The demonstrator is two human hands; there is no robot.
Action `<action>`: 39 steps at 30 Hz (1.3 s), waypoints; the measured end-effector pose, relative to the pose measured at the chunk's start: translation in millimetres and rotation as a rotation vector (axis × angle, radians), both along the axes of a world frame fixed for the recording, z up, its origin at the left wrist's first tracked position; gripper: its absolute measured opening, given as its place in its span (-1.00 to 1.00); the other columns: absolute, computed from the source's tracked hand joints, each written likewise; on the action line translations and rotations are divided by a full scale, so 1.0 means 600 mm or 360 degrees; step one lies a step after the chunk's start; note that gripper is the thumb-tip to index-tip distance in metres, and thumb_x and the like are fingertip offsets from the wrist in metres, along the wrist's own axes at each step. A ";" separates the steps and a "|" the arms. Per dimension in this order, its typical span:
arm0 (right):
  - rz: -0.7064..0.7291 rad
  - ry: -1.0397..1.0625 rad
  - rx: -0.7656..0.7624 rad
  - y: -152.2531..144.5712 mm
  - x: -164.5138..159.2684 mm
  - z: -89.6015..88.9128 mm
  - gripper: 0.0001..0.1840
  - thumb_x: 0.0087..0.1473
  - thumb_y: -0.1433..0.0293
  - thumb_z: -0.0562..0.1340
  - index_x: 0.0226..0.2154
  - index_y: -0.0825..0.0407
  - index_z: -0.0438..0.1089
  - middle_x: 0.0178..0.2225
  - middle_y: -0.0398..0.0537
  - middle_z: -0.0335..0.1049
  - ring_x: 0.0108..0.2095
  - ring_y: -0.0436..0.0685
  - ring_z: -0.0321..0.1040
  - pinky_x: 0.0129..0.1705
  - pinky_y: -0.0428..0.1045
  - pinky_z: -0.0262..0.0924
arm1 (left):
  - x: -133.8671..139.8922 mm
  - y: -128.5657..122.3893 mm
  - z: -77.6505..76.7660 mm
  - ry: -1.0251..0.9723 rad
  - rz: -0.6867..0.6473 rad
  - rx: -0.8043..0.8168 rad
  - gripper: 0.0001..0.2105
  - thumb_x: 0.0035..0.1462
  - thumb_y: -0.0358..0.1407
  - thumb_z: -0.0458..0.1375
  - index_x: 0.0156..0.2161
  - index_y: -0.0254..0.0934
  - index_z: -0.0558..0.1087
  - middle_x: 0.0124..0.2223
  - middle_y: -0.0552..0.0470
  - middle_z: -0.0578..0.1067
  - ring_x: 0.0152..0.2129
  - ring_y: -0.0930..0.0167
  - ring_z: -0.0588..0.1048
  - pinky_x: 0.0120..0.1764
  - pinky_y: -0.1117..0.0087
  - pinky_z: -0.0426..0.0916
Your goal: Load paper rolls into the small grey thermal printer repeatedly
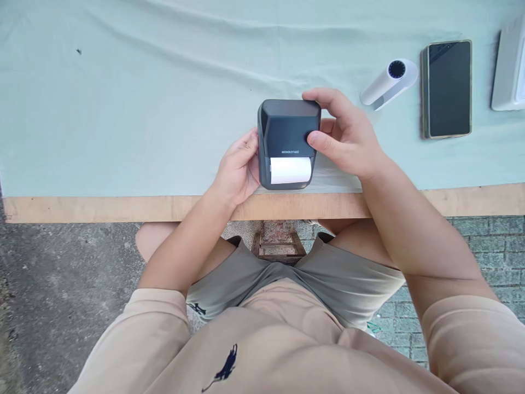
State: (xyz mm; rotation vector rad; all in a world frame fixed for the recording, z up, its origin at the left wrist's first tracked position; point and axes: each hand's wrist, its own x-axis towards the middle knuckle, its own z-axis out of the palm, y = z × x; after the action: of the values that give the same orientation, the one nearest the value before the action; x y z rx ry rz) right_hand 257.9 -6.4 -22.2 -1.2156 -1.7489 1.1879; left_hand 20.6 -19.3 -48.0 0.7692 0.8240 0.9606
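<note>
A dark label printer marked NIIMBOT is held between my two hands, just above the near edge of the table. White label paper shows in the opening at its front. My left hand grips the printer's left side, thumb against the edge and the other fingers partly hidden behind it. On the other side, my right hand has its thumb on the right edge of the printer and a finger at the top right corner.
A pale green cloth covers the table, whose wooden edge runs along the front. To the right lie a white handheld device with a round dark end, a phone and a white box-like object, cut off by the frame.
</note>
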 end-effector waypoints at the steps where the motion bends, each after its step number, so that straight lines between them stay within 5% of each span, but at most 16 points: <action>1: -0.0003 -0.0001 0.0009 0.000 -0.001 0.000 -0.17 0.08 -0.33 0.34 0.26 -0.30 0.35 0.26 -0.05 0.36 -0.09 0.22 0.54 -0.04 0.19 0.58 | 0.000 0.000 -0.001 0.0001 0.0009 -0.0001 -0.59 0.17 0.16 0.34 -0.16 -0.15 0.56 0.00 -0.03 0.69 0.37 0.05 0.47 0.22 0.03 0.60; 17: 0.0007 0.0032 0.0043 0.001 -0.006 0.001 -0.20 0.10 -0.32 0.35 0.24 -0.29 0.37 0.27 -0.03 0.37 0.12 0.31 0.49 -0.07 0.18 0.60 | 0.005 -0.002 0.004 -0.0049 -0.0045 -0.0046 -0.53 0.25 0.20 0.28 -0.05 -0.17 0.59 0.00 -0.04 0.72 0.30 0.09 0.55 0.22 0.06 0.60; 27: 0.0014 0.0051 0.0055 -0.004 -0.010 0.005 -0.22 0.17 -0.30 0.31 0.27 -0.28 0.36 0.31 -0.01 0.36 0.22 0.37 0.45 -0.04 0.17 0.57 | 0.009 -0.002 0.011 -0.0161 0.0104 -0.0185 -0.67 0.53 -0.20 0.02 -0.14 -0.23 0.62 -0.22 0.02 0.72 0.10 0.25 0.69 0.15 0.20 0.64; 34: 0.0150 -0.0075 0.0103 -0.009 -0.007 0.022 -0.05 -0.01 -0.18 0.49 0.34 -0.30 0.26 0.42 -0.02 0.21 0.33 0.38 0.32 0.19 0.22 0.49 | 0.012 -0.002 0.017 -0.0208 0.0125 -0.0214 -0.64 0.55 -0.27 -0.02 -0.20 -0.26 0.60 -0.13 0.02 0.74 0.18 0.28 0.65 0.18 0.22 0.63; 39: 0.0109 -0.0185 0.0177 -0.009 -0.008 0.037 -0.15 0.01 -0.14 0.48 0.27 -0.29 0.32 0.38 -0.04 0.32 0.36 0.38 0.27 0.24 0.23 0.44 | 0.012 -0.001 0.018 -0.0216 0.0130 -0.0228 -0.63 0.55 -0.29 -0.03 -0.24 -0.26 0.58 -0.17 0.04 0.74 0.18 0.30 0.65 0.19 0.23 0.63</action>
State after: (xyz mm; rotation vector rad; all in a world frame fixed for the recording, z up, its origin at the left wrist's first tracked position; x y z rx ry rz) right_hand 253.0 -11.9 0.3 -1.1876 -1.9295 1.0615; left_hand 28.0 -19.9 -37.1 0.5444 0.8009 1.0036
